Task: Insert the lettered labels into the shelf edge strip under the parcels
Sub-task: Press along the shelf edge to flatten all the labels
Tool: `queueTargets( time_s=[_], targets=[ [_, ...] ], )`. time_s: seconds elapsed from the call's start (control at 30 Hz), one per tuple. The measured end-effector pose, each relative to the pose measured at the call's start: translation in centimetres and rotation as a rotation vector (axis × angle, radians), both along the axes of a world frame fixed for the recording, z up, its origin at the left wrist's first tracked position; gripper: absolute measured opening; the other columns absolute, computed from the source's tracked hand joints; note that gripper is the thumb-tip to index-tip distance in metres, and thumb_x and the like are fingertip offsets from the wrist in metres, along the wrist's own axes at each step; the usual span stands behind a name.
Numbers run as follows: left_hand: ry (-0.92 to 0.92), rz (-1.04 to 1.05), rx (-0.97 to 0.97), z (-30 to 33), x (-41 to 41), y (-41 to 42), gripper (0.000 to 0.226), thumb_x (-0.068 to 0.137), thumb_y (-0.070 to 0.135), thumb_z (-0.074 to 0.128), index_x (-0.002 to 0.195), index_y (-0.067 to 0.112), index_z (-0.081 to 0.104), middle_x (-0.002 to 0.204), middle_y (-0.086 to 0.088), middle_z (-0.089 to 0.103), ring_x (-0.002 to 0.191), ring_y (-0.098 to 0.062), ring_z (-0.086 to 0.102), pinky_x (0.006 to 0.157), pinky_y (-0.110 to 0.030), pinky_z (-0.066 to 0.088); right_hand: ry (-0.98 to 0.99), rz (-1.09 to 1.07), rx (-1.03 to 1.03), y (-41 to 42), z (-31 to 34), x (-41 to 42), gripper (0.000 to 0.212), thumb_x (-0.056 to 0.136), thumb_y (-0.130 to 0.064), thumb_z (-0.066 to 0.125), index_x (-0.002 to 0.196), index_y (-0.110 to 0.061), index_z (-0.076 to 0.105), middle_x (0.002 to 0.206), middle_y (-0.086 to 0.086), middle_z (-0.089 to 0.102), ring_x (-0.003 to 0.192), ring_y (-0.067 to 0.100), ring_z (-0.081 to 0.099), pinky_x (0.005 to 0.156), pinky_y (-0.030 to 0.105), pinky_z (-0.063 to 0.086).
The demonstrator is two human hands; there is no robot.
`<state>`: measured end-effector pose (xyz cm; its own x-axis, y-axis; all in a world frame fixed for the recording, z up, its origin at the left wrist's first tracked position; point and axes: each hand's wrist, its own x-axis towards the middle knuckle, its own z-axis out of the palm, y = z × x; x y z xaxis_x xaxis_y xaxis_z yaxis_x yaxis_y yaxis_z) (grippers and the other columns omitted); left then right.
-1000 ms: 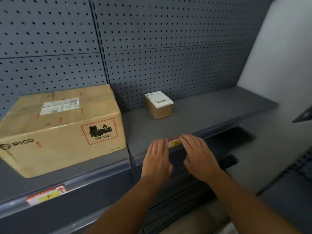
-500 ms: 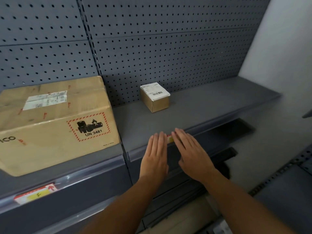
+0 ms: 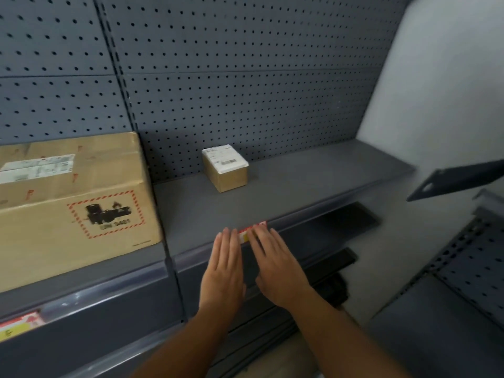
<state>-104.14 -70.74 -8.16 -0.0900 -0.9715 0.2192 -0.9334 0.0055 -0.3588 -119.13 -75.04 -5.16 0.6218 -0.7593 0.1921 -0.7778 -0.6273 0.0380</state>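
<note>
Grey pegboard backs a dark metal shelf [image 3: 313,181], and both hands lie flat against its front edge strip [image 3: 207,256]. Left hand [image 3: 225,266] and right hand [image 3: 275,264] have straight fingers kept close together, pressing rather than pinching. Between and just beyond their fingertips shows the red-and-yellow label [image 3: 249,231], partly covered by the right fingers, sitting in the strip below the small parcel [image 3: 225,167]. How fully it is seated cannot be told. Far to the left of the left hand, under the large carton [image 3: 73,203], another label [image 3: 19,324] already sits in its strip. To finish this well, slide the fingertips outward along the label with even pressure so both long edges tuck behind the strip's lips, without bowing the card.
</note>
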Motion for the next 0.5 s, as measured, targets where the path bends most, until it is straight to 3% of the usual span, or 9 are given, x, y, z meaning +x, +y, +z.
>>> queueTargets(
  time_s=[0.1,0.17,0.4,0.5],
  targets=[
    [0.063,0.032,0.022,-0.3,0.0,-0.1,0.103,0.101,0.05,0.036,0.136,-0.015,-0.037,0.153,-0.036,-0.031,0.134,-0.056,-0.037,0.105,-0.062,-0.035,0.003,0.049,-0.006,-0.3,0.4,-0.1,0.096,0.087,-0.024,0.064,0.158,-0.005,0.002,0.167,0.014,0.005,0.155,0.027,-0.003,0.126,0.044,0.008],
    [0.125,0.058,0.041,0.0,-0.4,0.1,0.102,0.102,0.047,0.036,0.132,-0.012,-0.042,0.158,-0.031,-0.025,0.14,-0.051,-0.03,0.102,-0.058,-0.036,0.004,0.068,-0.008,-0.5,0.6,-0.1,0.091,0.09,-0.024,0.061,0.158,-0.005,0.004,0.167,0.014,0.007,0.155,0.027,0.0,0.126,0.043,0.006],
    [0.291,0.093,0.006,1.1,-2.2,0.1,0.094,0.104,0.046,0.034,0.135,-0.009,-0.036,0.163,-0.029,-0.009,0.151,-0.044,-0.007,0.122,-0.053,-0.006,-0.059,0.121,-0.016,-0.9,1.3,-0.3,0.08,0.089,-0.02,0.055,0.157,-0.004,0.015,0.164,0.016,0.02,0.154,0.028,0.012,0.126,0.041,0.004],
    [0.249,0.09,0.04,1.5,-2.2,0.1,0.09,0.105,0.046,0.03,0.132,-0.009,-0.037,0.163,-0.028,-0.009,0.152,-0.043,-0.006,0.122,-0.053,-0.005,-0.068,0.121,-0.018,-0.9,1.3,-0.4,0.078,0.087,-0.021,0.055,0.155,-0.003,0.022,0.162,0.017,0.027,0.153,0.029,0.018,0.126,0.041,0.011]
  ],
)
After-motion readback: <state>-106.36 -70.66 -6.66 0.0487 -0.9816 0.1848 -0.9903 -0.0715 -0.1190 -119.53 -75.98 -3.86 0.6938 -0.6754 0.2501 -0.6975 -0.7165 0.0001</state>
